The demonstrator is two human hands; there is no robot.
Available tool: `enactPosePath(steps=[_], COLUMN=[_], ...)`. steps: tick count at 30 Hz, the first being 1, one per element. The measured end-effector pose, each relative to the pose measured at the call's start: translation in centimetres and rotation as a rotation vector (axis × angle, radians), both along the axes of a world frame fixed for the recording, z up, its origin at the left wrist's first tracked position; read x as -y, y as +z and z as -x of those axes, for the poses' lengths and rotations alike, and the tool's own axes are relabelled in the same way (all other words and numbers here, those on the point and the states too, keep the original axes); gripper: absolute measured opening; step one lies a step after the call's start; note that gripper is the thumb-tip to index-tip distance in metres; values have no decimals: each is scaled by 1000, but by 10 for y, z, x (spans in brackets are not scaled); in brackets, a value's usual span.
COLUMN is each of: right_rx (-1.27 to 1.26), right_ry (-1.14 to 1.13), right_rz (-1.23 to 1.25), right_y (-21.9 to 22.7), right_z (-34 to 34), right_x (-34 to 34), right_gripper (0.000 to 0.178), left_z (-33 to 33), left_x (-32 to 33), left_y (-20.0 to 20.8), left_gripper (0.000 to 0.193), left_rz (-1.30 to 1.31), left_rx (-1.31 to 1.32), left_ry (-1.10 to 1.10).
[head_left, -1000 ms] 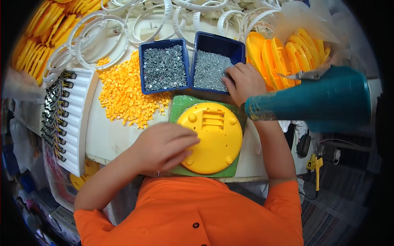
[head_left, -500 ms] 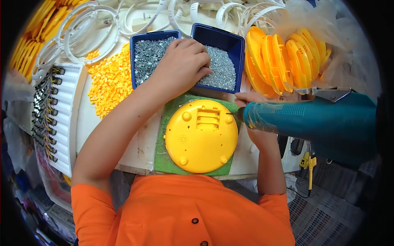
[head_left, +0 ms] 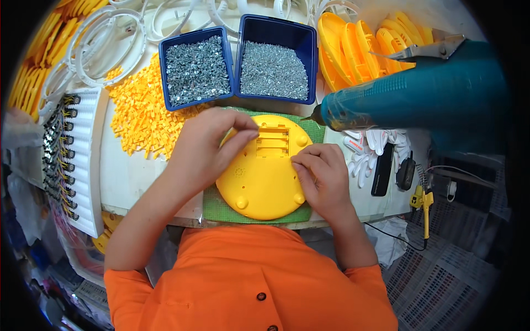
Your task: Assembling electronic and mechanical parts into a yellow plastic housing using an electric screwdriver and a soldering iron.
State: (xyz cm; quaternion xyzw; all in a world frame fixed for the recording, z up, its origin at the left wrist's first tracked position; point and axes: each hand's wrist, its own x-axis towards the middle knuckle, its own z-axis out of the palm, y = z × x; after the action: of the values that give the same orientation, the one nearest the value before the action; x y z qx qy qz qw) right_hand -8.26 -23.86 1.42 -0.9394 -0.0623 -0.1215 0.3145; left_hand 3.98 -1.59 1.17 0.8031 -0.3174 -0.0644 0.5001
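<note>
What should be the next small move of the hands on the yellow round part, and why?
Probably the left hand sets a screw into the yellow round housing near its slotted recess: its fingertips pinch there, the right hand steadies the rim, and the teal screwdriver hangs close.

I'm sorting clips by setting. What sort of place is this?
Probably a factory assembly bench: two blue bins of screws, stacked yellow shells, a hanging teal power screwdriver, and both hands on a round yellow housing.
</note>
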Motion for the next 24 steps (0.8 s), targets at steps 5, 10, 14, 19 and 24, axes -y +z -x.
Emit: enactPosePath(steps=[5,10,14,19,24], right_rx=[-29,-81,-60,42,50], right_ry=[-9,-67,-58,9,79], right_rz=[-53,-147,-141,68,59], right_y=[0,-2,-4,-7,4], right_z=[2,4,3,5,-1], right_x=[5,4,5,5,10], right_gripper=[14,12,11,13,11], left_z=[29,48,47,41,44], left_x=[-24,-28,-31,-38,-33], left_y=[-4,-9,-8,-14,-11], left_gripper=[13,18,18,15,16], left_rz=[-63,-146,-159,0,-116], left_rx=[75,278,317,-34,209], left_ry=[-77,-184,-189,-168,-213])
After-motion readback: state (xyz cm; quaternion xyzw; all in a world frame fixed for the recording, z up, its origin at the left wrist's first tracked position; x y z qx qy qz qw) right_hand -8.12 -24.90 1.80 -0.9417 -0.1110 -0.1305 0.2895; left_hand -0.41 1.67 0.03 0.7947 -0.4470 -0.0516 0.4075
